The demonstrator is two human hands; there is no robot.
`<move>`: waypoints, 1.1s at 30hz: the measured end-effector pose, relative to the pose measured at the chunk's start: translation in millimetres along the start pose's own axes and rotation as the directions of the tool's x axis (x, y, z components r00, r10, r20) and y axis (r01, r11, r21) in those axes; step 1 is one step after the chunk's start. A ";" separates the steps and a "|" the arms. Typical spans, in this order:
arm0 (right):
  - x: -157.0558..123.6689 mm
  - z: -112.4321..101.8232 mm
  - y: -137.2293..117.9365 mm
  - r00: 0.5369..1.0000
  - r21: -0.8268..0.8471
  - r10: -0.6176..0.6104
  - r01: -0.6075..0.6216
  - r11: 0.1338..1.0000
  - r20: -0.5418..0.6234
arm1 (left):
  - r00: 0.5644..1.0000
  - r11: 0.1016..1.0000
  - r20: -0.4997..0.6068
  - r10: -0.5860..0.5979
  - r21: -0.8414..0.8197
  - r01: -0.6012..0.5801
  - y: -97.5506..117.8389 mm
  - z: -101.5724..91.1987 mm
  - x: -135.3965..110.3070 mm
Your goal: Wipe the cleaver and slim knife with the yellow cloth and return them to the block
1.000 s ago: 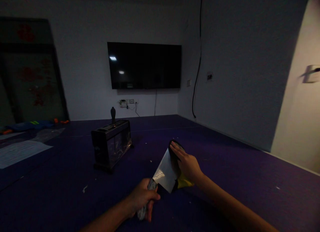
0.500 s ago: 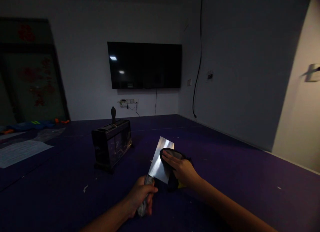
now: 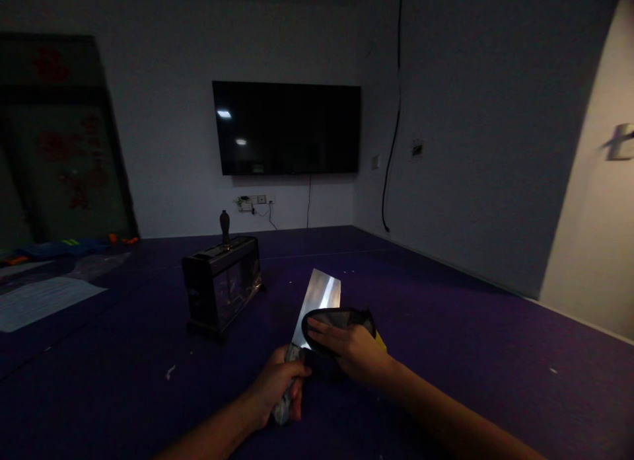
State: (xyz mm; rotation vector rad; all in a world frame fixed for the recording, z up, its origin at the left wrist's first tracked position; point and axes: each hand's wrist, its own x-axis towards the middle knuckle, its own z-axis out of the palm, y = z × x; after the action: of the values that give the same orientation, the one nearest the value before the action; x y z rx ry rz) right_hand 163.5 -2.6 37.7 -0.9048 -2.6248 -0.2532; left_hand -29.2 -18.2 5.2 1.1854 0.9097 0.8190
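My left hand (image 3: 282,384) is wrapped round the mottled grey handle (image 3: 282,404) of a cleaver. Its broad, shiny blade (image 3: 323,289) points up and away, tilted a little to the right. My right hand (image 3: 349,344) presses a dark, rounded, cloth-like pad (image 3: 364,318) against the lower blade, fingers laid along it. The pad has a black border and a yellow part at its right side; its exact kind is unclear. It hides the blade's lower right portion.
On the purple surface (image 3: 446,354) to the left stands a black box-shaped appliance (image 3: 222,285) with a dark knob-topped post (image 3: 224,227). Farther left lie a paper sheet (image 3: 49,298) and blue-orange cloth (image 3: 69,247). A television (image 3: 290,128) hangs on the wall.
My right hand has slid the pad down the blade toward the handle and slightly left, uncovering more of the upper blade. My left hand keeps its grip, the cleaver barely shifting.
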 end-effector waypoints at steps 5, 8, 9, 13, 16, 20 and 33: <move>1.2 -1.0 4.8 0.979 -0.024 0.178 -0.181 0.983 -0.099 | 0.997 0.999 0.075 -0.005 0.036 0.003 1.0 1.5 -4.1; 1.7 -1.9 10.1 0.944 -0.053 0.296 -0.307 0.950 -0.146 | 0.993 0.998 0.115 -0.016 0.056 0.010 0.7 1.0 -4.2; 1.7 -2.6 12.2 0.933 -0.053 0.324 -0.335 0.941 -0.159 | 0.992 0.998 0.125 -0.021 0.062 0.013 0.5 0.8 -3.8; 0.8 -7.0 21.8 0.901 -0.027 0.390 -0.402 0.915 -0.191 | 0.986 0.997 0.167 -0.025 0.077 0.012 0.3 0.8 -2.6; -0.7 -10.0 29.2 0.870 -0.022 0.442 -0.457 0.889 -0.219 | 0.983 0.996 0.180 -0.039 0.091 0.023 1.6 2.0 -3.4; -2.7 -9.0 36.5 0.851 -0.019 0.462 -0.481 0.876 -0.252 | 0.982 0.993 0.177 -0.062 0.109 0.043 4.3 4.0 -5.5; -5.1 1.5 42.8 0.837 -0.078 0.496 -0.524 0.848 -0.230 | 0.995 0.996 0.095 -0.036 0.087 0.028 0.1 5.5 -2.2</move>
State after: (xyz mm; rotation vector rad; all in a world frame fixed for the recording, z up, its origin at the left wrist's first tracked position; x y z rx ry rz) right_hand 193.5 28.4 36.7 -1.5029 -2.0998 -0.3645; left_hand -25.2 -22.3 6.3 1.2705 0.8894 0.6967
